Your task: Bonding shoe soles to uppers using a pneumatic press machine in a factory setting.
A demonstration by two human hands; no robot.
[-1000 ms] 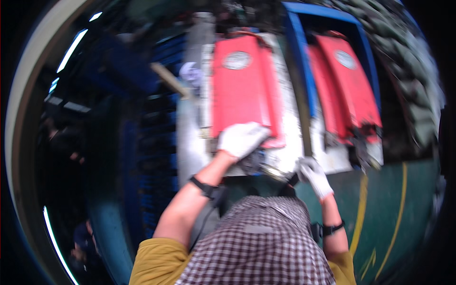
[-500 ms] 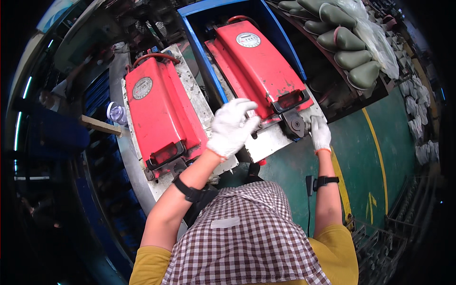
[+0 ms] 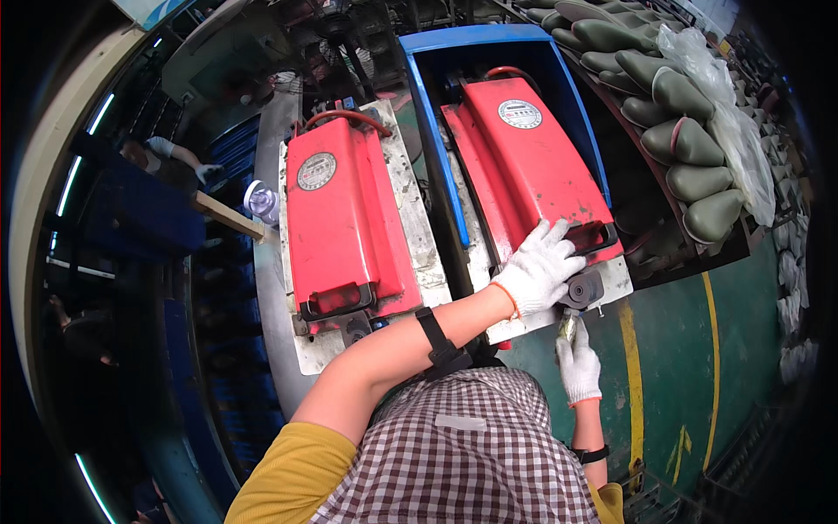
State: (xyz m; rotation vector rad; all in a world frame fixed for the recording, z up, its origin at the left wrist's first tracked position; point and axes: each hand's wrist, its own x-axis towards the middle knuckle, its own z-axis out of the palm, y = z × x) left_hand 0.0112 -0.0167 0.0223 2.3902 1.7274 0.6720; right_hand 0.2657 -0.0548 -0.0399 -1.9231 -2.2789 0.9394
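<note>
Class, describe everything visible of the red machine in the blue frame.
The red machine has a long, stepped cover, apparently painted metal, chipped near its closer end. It bears a round pale badge, a black handle at the near end and a curved red hose at the far end. It lies on a pale plate, partly inside the blue frame. The left hand apparently touches its near end.
</note>
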